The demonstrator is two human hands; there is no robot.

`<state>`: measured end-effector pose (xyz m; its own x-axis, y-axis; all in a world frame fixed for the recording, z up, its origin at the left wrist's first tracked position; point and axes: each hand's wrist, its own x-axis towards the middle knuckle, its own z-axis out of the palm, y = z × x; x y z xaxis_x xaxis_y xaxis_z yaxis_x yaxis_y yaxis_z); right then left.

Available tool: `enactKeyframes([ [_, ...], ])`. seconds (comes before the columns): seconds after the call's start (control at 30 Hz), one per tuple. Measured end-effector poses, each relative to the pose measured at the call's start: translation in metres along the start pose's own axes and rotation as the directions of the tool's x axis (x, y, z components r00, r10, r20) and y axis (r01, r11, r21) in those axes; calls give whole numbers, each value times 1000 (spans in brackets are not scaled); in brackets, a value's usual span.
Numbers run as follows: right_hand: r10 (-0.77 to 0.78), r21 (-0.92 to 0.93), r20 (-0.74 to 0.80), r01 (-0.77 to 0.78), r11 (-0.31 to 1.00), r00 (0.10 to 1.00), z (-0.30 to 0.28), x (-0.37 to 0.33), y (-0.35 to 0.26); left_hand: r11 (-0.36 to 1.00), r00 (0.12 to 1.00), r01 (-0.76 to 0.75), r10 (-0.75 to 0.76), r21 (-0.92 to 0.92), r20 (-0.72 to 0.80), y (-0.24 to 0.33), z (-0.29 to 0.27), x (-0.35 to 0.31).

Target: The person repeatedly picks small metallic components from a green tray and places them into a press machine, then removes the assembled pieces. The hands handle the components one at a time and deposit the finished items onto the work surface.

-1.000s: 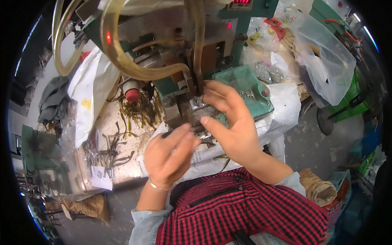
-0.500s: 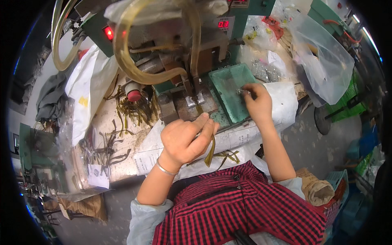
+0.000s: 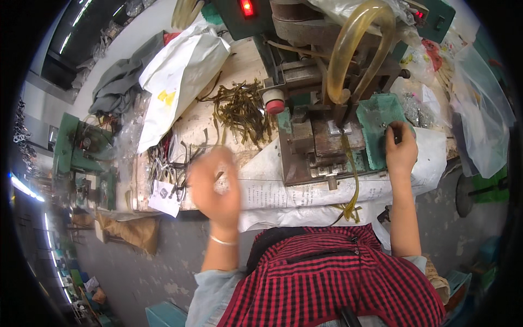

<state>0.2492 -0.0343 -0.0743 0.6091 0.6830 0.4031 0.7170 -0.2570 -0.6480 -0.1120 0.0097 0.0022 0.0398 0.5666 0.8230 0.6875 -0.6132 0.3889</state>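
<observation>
My left hand [image 3: 214,188], smeared by motion, hovers near the front edge of the bench, left of the press. Its finger and thumb curve toward each other, and a small dark bit shows between them. At the press [image 3: 339,136] an olive strap [image 3: 355,180] lies with one end at a small metal plate [image 3: 335,128] under the tool; the rest hangs toward me. My right hand [image 3: 402,150] dips into the green tray [image 3: 376,155] beside the press, fingertips pinched together; whatever they hold is too small to make out.
A heap of olive straps [image 3: 242,111] lies left of the press, by a red push button [image 3: 275,106]. Dark strips [image 3: 163,166] and a white sack [image 3: 182,82] are farther left. Yellowish hose [image 3: 348,41] loops above. Clear plastic bags [image 3: 479,109] hang at right.
My left hand has let go of the strap and moved left, away from the press. My right hand stays at the green tray. The view has turned leftward.
</observation>
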Motion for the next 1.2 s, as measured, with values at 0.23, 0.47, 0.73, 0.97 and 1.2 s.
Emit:
enactKeyframes([
  [0.23, 31, 317, 29, -39, 948, 999, 11, 10, -10, 726, 922, -34, -242, 687, 301, -157, 44, 24],
  [0.47, -111, 51, -152, 120, 992, 982, -15, -21, 17, 520, 687, 200, -679, 831, 259, -193, 94, 4],
  [0.73, -205, 477, 31, 166, 863, 978, -39, -16, -71, 647, 591, 343, -713, 681, 379, -221, 72, -5],
  [0.97, -132, 727, 25, 72, 683, 991, 4, -11, -114, 883, 836, 198, -379, 425, 398, -219, 49, -9],
  [1.2, -88, 898, 195, -142, 416, 977, -8, -19, -139, 839, 592, -513, 194, 180, 782, -228, 35, -4],
])
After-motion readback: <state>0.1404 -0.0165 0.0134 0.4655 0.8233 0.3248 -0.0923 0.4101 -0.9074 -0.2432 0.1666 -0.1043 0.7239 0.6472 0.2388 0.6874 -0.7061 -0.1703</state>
